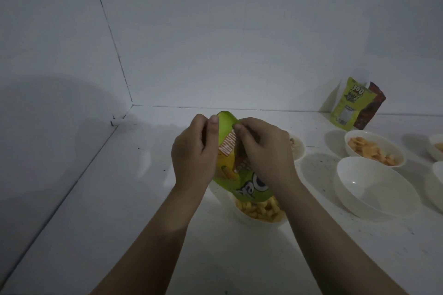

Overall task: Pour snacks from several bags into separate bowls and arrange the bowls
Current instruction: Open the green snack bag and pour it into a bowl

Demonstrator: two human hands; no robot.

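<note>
A green snack bag (242, 175) hangs upside down over a white bowl (261, 219) that holds yellow curly snacks (260, 209). My left hand (191, 151) grips the bag's left side, thumb on its upper end. My right hand (263, 151) pinches the bag from the right. The bag's mouth points down into the bowl. An empty white bowl (376, 187) sits to the right. Behind it another bowl (375, 148) holds orange chips. A further bowl (298, 148) is mostly hidden behind my right hand.
Two unopened bags lean on the back wall at the right, one yellow-green (350, 104) and one dark red (370, 109). Parts of two more bowls (437, 148) show at the right edge. The white counter (119, 199) meets walls at the left and back.
</note>
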